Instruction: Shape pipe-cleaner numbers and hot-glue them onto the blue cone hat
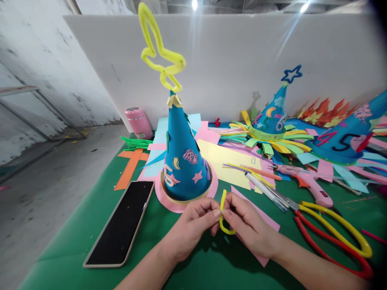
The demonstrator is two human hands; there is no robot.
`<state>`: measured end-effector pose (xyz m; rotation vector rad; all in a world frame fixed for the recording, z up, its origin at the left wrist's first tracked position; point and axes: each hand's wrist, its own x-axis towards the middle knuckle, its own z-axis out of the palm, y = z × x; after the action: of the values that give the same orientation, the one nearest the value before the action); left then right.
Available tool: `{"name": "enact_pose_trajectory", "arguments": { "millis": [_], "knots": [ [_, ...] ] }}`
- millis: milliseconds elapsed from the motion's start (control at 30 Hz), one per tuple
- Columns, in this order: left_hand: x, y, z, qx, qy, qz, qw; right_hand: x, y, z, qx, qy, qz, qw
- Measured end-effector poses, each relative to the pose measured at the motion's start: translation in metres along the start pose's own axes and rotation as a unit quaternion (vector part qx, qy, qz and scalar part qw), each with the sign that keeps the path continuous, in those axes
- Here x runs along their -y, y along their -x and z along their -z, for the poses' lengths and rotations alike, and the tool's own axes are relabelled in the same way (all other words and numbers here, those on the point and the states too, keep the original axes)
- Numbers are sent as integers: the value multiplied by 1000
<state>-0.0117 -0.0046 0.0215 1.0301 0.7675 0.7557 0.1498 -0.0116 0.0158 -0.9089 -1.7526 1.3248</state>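
Note:
Between the fingertips of both hands is a short yellow pipe cleaner (224, 200), its lower part bent into a curve. My left hand (201, 219) pinches it from the left, and my right hand (246, 223) pinches it from the other side. Just beyond them stands a blue paper cone hat (184, 141) with a pink brim (161, 196), moon, star and scribble cut-outs, and a white figure at its lower left. A large looped yellow pipe-cleaner shape (165, 54) rises from its tip. Under my right hand lies a strip of pink paper (269, 217).
A phone (121, 225) lies at left. Large scissors (326, 245), a pink glue gun (305, 177) and pens (266, 191) are at right. Behind are a pink jar (139, 123), green pipe cleaners (136, 143), coloured paper and decorated cone hats (270, 114).

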Motion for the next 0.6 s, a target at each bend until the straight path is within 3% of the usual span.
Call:
{"name": "enact_pose_trajectory", "arguments": {
  "millis": [200, 333, 600],
  "knots": [
    [0, 1, -1, -28, -74, -26, 996, -2, -1, 0, -11, 1, -16, 1000],
    [2, -1, 1, -49, -48, -33, 997, -2, -5, 1, -54, 11, -6, 998],
    [2, -3, 2, -64, -77, -37, 994, -3, -7, 2, -90, 115, 31, 989]
  ]
}}
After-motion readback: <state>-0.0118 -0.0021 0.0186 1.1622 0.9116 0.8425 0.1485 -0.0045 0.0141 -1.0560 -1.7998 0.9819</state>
